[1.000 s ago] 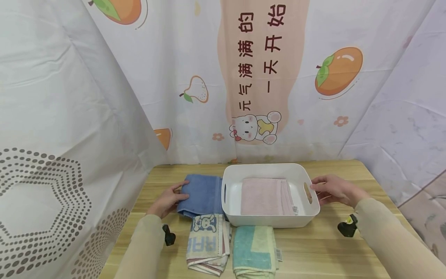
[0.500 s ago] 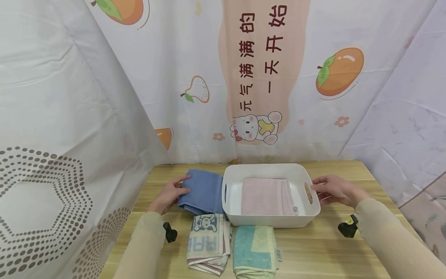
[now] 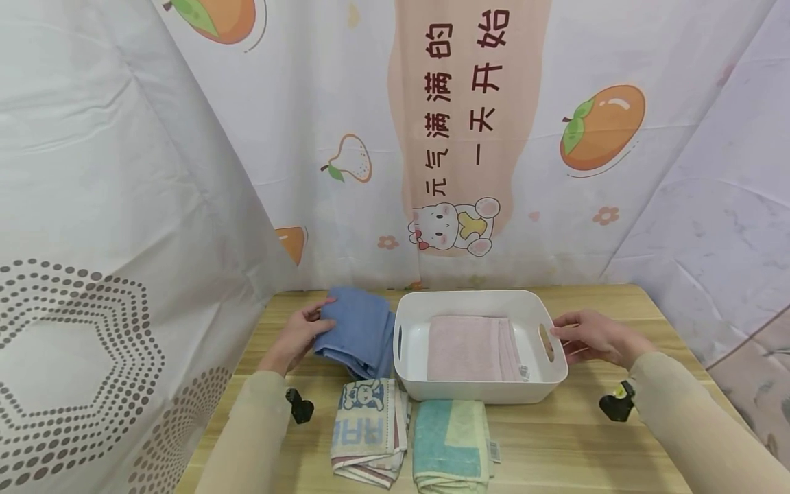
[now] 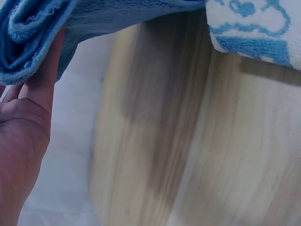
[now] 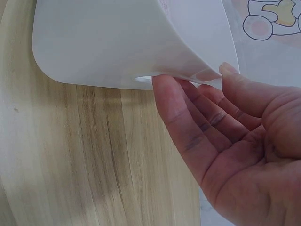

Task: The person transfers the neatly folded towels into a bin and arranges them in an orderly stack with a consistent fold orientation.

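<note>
**Blue towel half lifted, bin steadied**

My left hand [image 3: 296,336] has its grip pinched on the outer edge of the folded blue terry towel [image 3: 361,329], thumb on top and fingers underneath; that edge is raised while the inner side sags against the wall of the white plastic bin with cut-out handles [image 3: 481,302]. My right hand [image 3: 592,336] lies with fingers nearly straight along the bin's right end, fingertips at the handle slot and thumb at the rim, holding nothing closed.

What I judge could go wrong: I only have one edge of the blue towel, so its folded layers could slide apart and the fold open up. Its hanging lower corner sits just beside the cream towel with the blue bear print [image 3: 369,429], and might drag that one askew. My right hand merely rests against the bin, so a snag on the rim could shove it along the pale wooden bench [image 3: 555,446].

Counted: four folded towels, namely the blue one, the bear one, a teal and pale yellow towel [image 3: 452,446] on the bench, and a pink towel [image 3: 469,348] lying flat inside the bin. One bin. Two hands.
</note>
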### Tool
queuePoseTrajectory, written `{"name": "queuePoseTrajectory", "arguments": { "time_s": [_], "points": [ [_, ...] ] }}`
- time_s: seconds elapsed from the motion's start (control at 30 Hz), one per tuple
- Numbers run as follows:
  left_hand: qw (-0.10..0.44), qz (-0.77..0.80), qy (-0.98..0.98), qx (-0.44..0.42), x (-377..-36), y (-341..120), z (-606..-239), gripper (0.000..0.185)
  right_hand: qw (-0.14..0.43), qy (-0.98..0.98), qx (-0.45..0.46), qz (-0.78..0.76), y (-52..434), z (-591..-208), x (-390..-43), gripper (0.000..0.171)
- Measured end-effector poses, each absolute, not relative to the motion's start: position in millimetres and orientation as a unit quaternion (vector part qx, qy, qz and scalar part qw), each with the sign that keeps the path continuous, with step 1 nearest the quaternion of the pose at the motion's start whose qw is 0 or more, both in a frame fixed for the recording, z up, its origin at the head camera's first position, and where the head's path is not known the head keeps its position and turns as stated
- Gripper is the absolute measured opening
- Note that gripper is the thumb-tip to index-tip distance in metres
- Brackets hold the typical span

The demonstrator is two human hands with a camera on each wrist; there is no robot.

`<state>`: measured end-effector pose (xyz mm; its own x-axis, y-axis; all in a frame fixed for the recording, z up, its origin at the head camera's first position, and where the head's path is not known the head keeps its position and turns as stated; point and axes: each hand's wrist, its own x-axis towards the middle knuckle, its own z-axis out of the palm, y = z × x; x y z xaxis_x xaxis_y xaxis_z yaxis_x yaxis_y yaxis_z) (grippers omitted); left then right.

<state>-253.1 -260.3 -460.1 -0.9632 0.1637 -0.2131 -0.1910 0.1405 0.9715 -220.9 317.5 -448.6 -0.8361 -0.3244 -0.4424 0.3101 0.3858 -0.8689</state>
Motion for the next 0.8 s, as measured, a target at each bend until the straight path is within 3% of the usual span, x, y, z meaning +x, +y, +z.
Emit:
{"name": "queuePoseTrajectory", "arguments": {
  "time_s": [0.8],
  "points": [
    [0.090,0.695,0.712,0.043,-250,-253,-431,0.061,0.284,0.784,-0.006,-0.552,317,-448,-221,0.053]
  ]
}}
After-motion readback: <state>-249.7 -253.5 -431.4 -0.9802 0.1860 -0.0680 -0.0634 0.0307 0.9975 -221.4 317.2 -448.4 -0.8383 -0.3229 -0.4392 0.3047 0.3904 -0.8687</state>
